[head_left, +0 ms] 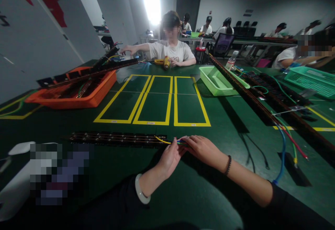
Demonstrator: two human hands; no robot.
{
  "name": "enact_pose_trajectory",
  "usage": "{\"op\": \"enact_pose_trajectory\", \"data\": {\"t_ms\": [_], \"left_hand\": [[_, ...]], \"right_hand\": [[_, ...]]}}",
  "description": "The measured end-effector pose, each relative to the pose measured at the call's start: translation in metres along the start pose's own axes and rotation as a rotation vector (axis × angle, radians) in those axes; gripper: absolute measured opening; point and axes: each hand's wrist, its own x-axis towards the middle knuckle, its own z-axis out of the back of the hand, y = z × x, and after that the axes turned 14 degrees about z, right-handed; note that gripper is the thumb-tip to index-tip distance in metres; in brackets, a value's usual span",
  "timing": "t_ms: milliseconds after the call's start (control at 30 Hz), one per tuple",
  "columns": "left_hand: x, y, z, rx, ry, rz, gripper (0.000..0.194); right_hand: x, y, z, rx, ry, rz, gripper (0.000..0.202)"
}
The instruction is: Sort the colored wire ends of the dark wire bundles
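In front of me on the green table lies a long dark strip with metal rails. From its right end come thin wires, a yellow one plainest, with blue and green beside it. My left hand pinches these wires just past the strip's end. Close against it, my right hand has its fingers closed around the same wires from above. The fingertips of both hands nearly meet, and the wire ends are hidden between them.
An orange basket with dark strips stands left. Yellow tape frames mark the middle. A light green basket, more strips and loose cables are right. Opposite sits a person near a yellow tool.
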Motion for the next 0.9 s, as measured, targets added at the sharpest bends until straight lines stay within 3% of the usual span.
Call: {"op": "enact_pose_trajectory", "data": {"t_ms": [167, 400, 733, 900], "left_hand": [[0.001, -0.001, 0.000, 0.021, 0.044, 0.015, 0.028], [0.002, -0.001, -0.001, 0.018, 0.027, 0.009, 0.028], [0.002, -0.002, 0.002, 0.022, -0.024, 0.020, 0.024], [0.002, -0.002, 0.000, 0.039, -0.016, 0.008, 0.025]], "right_hand": [[-0.015, -0.003, -0.004, -0.020, -0.070, 0.054, 0.047], [-0.013, -0.005, -0.002, -0.175, -0.066, 0.211, 0.036], [-0.019, -0.008, -0.008, -0.325, -0.121, 0.327, 0.032], [-0.018, -0.010, -0.011, -0.338, -0.091, 0.353, 0.028]]}}
